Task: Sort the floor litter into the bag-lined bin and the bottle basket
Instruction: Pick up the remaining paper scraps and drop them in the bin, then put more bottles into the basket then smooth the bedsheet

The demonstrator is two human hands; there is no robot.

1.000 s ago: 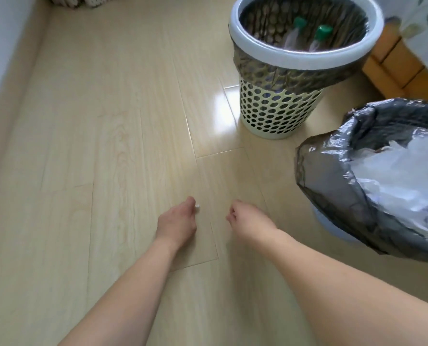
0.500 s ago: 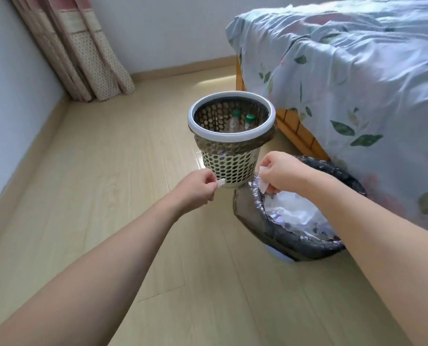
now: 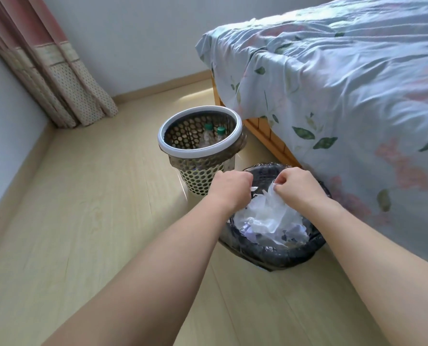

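A: Litter, where is it?
B: Your left hand (image 3: 232,187) pinches a white scrap (image 3: 254,188); your right hand (image 3: 296,187) pinches plastic wrap (image 3: 272,196), both over the bin (image 3: 282,258) so they drop inside.

Bright, soft daylight — pale glare on the floor (image 3: 195,96) by the bed, wide-angle bending at the edges.

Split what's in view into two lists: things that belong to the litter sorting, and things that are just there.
Job:
left hand, pinching a white scrap
right hand, pinching a scrap
bag-lined bin, white litter inside
bottle basket, green-capped bottles inside

Just there:
bed
curtain
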